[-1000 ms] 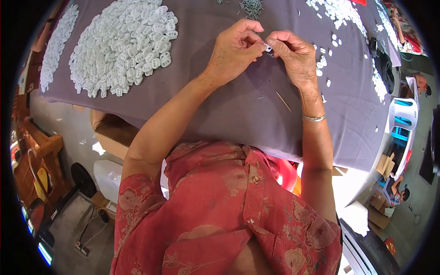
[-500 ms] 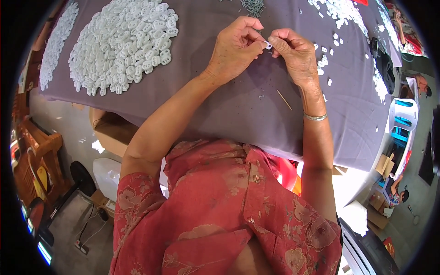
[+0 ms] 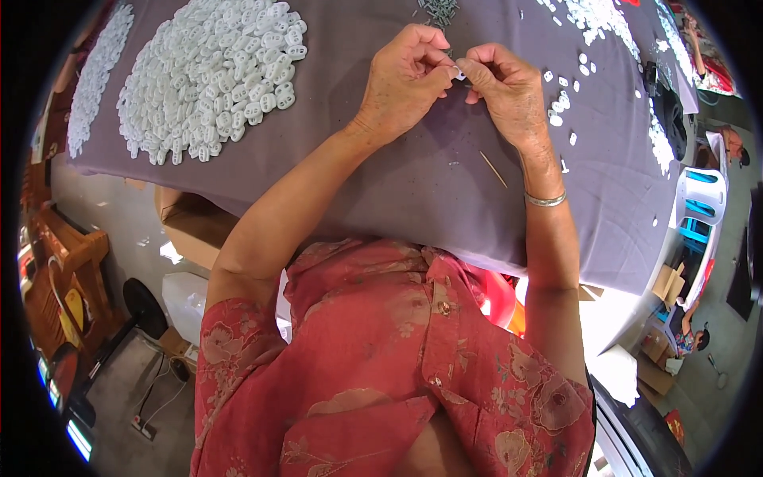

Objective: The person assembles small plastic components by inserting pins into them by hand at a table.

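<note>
Both of my hands meet over the far middle of the cloth-covered table (image 3: 381, 187). A small white plastic piece (image 3: 459, 75) sits between my fingertips, mostly hidden by them. My left hand (image 3: 405, 79) pinches it from the left with thumb and index finger. From the right, my right hand (image 3: 509, 91) closes thumb and fingers on the same piece; a silver bangle is on that wrist. Just beyond the hands lies a little heap of small grey-green pins (image 3: 438, 11). A thin wooden stick (image 3: 493, 170) rests on the cloth near my right wrist.
A large heap of white oval plastic pieces (image 3: 211, 79) covers the table's left, with another pile (image 3: 99, 75) beyond it. Loose white pieces (image 3: 559, 103) lie right of my right hand, below a bright scatter (image 3: 600, 20). A cardboard box (image 3: 191, 230) stands under the front edge.
Both hands have shifted very slightly up and left, still pinching the small white piece. The things on the table look the same.
</note>
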`<state>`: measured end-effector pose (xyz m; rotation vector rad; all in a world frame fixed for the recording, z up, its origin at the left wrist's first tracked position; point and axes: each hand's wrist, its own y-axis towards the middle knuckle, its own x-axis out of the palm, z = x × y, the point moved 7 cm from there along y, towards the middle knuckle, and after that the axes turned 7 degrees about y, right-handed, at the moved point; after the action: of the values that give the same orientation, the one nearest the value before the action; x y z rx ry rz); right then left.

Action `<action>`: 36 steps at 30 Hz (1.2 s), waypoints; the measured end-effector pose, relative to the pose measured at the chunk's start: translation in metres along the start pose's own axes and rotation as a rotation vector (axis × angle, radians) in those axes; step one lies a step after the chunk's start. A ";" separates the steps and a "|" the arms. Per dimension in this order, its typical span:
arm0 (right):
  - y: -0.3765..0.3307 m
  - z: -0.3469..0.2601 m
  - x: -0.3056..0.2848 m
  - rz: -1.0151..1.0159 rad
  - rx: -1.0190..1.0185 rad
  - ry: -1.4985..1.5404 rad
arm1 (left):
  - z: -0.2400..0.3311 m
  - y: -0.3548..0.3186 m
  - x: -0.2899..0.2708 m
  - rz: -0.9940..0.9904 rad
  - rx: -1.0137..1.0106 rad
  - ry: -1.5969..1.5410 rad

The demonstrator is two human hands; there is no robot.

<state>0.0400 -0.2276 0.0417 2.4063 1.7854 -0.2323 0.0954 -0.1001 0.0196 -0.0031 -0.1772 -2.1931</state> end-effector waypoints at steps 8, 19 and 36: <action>0.002 -0.003 0.002 -0.057 0.058 0.032 | 0.000 0.001 0.001 -0.021 0.023 0.018; 0.004 0.004 -0.009 -0.002 0.125 0.182 | 0.000 0.004 0.002 -0.031 0.009 -0.019; -0.004 -0.005 -0.029 -0.221 -0.185 -0.100 | 0.005 0.007 -0.003 0.018 -0.014 -0.023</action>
<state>0.0281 -0.2531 0.0525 2.0388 1.9337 -0.1966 0.1029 -0.1008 0.0251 -0.0375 -0.1745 -2.1769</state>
